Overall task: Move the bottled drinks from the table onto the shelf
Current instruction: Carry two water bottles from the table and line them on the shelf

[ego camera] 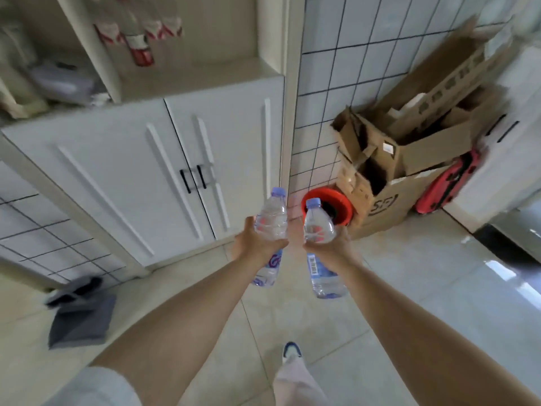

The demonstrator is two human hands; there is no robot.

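The shelf sits above the white cabinet doors, with blurred red-labelled bottles standing on it. On the tiled floor, right of the cabinet, lie a red basin and cardboard boxes; left of it, a grey cloth.

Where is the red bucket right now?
In the head view, the red bucket sits on the floor right of centre, against the tiled wall, beside the cardboard boxes.

The left hand holds one clear plastic water bottle just left of the second clear plastic water bottle in the right hand; white two-door cabinet ahead-left, brown cardboard boxes ahead-right on the floor
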